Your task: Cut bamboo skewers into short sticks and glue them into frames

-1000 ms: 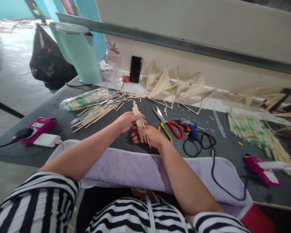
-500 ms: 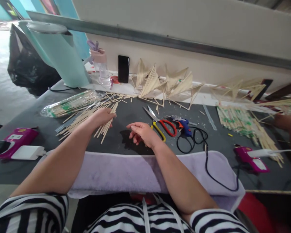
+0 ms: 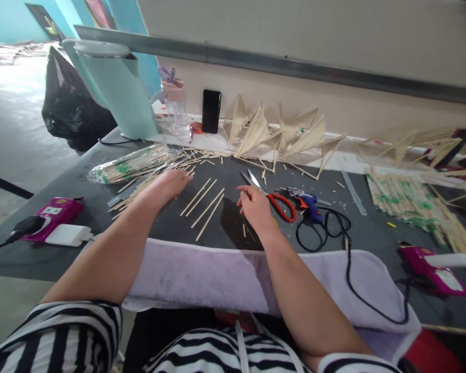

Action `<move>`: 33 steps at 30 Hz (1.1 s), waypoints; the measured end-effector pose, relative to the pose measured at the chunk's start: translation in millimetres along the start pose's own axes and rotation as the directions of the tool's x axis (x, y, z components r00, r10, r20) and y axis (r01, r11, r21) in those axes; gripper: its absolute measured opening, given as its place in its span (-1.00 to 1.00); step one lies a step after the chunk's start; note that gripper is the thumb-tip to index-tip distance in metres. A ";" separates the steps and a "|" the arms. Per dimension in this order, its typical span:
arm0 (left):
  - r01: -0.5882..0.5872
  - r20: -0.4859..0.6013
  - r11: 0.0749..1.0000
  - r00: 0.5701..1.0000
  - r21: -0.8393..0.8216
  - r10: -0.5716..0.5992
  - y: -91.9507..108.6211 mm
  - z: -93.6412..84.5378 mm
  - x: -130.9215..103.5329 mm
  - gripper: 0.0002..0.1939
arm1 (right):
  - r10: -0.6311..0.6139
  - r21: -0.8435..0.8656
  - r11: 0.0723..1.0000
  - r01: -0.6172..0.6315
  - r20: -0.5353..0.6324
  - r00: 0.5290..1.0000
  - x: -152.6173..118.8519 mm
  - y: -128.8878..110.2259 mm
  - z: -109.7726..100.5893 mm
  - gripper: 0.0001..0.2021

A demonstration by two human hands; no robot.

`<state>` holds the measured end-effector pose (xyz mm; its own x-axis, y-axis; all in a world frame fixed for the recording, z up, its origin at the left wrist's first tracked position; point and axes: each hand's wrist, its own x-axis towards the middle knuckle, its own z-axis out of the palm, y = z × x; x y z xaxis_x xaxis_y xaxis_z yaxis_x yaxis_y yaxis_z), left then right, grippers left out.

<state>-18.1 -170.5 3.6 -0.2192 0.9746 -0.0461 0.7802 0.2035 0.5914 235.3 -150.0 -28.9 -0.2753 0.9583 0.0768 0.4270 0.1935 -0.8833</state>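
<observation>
My left hand is over the right end of a pile of thin wooden sticks, its fingers loosely extended and partly hidden. Several separate sticks lie slanted and side by side on the dark table between my hands. My right hand hovers with loosely bent fingers and nothing visible in them. It covers part of the scissors, whose handles are red and yellow. Just right of them lies a blue glue gun with a black cord.
Stick-built zigzag frames stand along the wall beside an upright phone. At the left are a pale green jug, a bottle and bagged sticks. A purple towel covers the front edge, between magenta power strips.
The sticks near my left hand now lie separated farther right, and that hand is back over the pile. My right hand has shifted slightly right, towards the scissors. The view has turned left.
</observation>
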 end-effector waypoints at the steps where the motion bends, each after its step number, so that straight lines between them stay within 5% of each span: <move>1: 0.002 0.008 0.999 1.000 0.034 -0.003 1.0 -1.3 -0.2 -0.76 | -0.007 -0.039 0.999 0.008 0.028 1.000 0.5 2.9 1.6 -0.75; 5: 0.015 -0.007 0.968 1.000 0.252 -0.013 13.8 -6.1 -4.4 -0.71 | 0.008 -0.103 0.995 0.011 0.189 0.982 -0.7 7.1 7.1 -0.81; 10: -0.125 -0.014 0.917 0.990 0.378 0.141 40.3 5.6 -23.5 -0.58 | 0.079 -0.008 0.997 -0.079 0.284 0.956 -6.0 -3.1 10.2 -0.80; 15: -0.068 0.139 0.900 0.990 0.431 0.009 53.5 31.8 -40.7 -0.14 | 0.132 0.061 0.986 -0.158 0.301 0.945 -7.6 -9.4 13.2 -0.79; 18: -0.079 0.195 0.891 0.981 0.447 -0.011 56.1 40.0 -44.8 -0.05 | 0.137 0.045 0.987 -0.157 0.298 0.945 -8.5 -8.7 16.3 -0.78; 22: -0.166 0.231 0.861 0.971 0.482 0.058 58.9 45.2 -47.6 -0.17 | 0.054 -0.019 0.999 -0.051 0.248 0.967 -7.1 -5.2 15.3 -0.78; 25: -0.173 0.231 0.837 0.971 0.519 0.057 56.9 44.0 -45.2 -0.32 | -0.099 -0.281 0.953 0.110 0.053 0.994 -1.8 -3.7 0.4 -0.76; 29: -0.156 0.218 0.813 0.975 0.561 0.036 47.0 29.3 -36.2 -0.53 | -0.067 -0.603 0.796 -0.042 -0.157 0.985 5.7 0.0 -28.9 -0.67; 33: -0.178 0.282 0.783 0.959 0.596 0.004 37.5 9.8 -29.8 -0.65 | 0.069 -0.713 0.687 -0.139 -0.126 0.990 9.0 12.9 -42.2 -0.61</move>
<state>23.4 -191.0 19.3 -0.0424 0.9622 -0.2691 0.9991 0.0415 -0.0091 274.7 -130.0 -20.1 -0.1345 0.9882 0.0729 0.9457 0.1500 -0.2882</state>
